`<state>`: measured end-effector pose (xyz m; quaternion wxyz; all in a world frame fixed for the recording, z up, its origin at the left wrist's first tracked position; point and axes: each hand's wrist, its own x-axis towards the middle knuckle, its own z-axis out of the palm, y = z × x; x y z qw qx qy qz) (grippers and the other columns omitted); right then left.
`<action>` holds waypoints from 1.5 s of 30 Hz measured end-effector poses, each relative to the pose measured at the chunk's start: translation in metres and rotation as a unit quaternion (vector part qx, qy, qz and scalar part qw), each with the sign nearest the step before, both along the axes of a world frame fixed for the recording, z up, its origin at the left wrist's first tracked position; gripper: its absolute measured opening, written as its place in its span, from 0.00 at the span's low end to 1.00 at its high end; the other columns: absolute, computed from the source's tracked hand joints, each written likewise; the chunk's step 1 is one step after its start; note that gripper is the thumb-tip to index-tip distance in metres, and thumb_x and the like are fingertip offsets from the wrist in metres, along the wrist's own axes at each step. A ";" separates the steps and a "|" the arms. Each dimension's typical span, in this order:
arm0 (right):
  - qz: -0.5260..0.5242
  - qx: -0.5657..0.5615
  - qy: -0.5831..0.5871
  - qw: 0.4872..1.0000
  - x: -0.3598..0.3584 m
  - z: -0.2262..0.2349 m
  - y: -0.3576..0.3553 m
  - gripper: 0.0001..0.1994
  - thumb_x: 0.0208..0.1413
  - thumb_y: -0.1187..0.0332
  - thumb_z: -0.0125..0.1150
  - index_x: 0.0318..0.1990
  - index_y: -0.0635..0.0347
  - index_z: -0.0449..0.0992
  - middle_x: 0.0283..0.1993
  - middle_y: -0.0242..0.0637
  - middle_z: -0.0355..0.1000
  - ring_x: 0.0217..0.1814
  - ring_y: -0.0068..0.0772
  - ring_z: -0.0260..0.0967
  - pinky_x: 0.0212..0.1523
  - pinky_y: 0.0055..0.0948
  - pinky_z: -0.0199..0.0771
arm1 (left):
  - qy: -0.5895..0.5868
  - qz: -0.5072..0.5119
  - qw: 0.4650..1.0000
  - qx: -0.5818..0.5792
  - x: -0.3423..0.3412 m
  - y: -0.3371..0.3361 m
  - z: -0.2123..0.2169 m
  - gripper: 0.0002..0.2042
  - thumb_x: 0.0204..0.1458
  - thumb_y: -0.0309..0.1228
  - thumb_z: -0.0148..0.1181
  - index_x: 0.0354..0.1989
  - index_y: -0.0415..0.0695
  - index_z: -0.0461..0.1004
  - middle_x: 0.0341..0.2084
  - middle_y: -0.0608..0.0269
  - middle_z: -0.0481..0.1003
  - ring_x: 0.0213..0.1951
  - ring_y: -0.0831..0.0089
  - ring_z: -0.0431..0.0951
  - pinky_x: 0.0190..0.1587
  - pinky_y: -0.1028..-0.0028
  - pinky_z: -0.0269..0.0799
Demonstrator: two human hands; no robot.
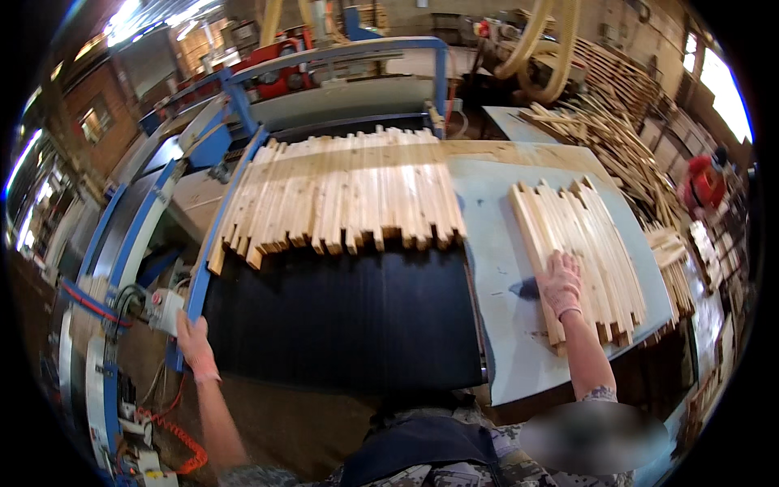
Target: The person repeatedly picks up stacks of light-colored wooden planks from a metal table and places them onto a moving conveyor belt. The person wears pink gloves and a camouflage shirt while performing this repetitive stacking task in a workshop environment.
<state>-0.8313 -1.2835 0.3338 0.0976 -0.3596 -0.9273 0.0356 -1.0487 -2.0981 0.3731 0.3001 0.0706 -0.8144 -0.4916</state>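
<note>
My right hand [561,284], in a pale pinkish glove, lies with its fingers stretched over a batch of light wooden strips [588,243] on a pale blue table [495,325]. At the lower left, my gloved left hand [195,349] is at the blue side rail [199,292], beside a grey control box [165,312]; its fingers point up and apart, some partly hidden. Between the hands runs a black conveyor belt [341,316]. Across its far part lies a wide row of wooden strips [341,187], side by side, their near ends uneven.
A blue frame [341,55] arches over the belt's far end. Another blue-edged conveyor [122,227] runs along the left. Orange coiled hose [191,454] hangs at lower left. Loose lumber [608,154] is heaped behind the table, and a person in red [704,183] is at far right.
</note>
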 end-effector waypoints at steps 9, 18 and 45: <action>-0.021 -0.016 -0.019 0.999 -0.003 0.026 0.022 0.43 0.61 0.47 0.66 0.79 0.55 0.59 0.83 0.52 0.56 0.86 0.60 0.48 0.83 0.52 0.50 | -0.311 -0.529 0.728 0.306 0.137 0.275 0.016 0.19 0.67 0.37 0.64 0.55 0.31 0.83 0.49 0.46 0.86 0.53 0.59 0.86 0.63 0.62 0.80; -0.016 -0.003 0.011 1.000 0.002 0.037 0.016 0.40 0.60 0.48 0.65 0.75 0.61 0.64 0.77 0.52 0.64 0.80 0.58 0.57 0.81 0.50 0.53 | -0.407 -0.604 0.614 0.304 0.155 0.354 -0.025 0.19 0.69 0.34 0.62 0.61 0.33 0.80 0.55 0.52 0.84 0.58 0.62 0.83 0.67 0.64 0.75; -0.211 -0.111 0.081 0.968 0.129 0.035 0.322 0.39 0.68 0.42 0.58 0.80 0.53 0.61 0.77 0.53 0.66 0.78 0.57 0.63 0.77 0.49 0.63 | -0.057 -0.439 0.883 -0.157 0.206 0.651 -0.078 0.39 0.53 0.32 0.73 0.73 0.33 0.66 0.67 0.38 0.72 0.70 0.42 0.70 0.73 0.54 0.65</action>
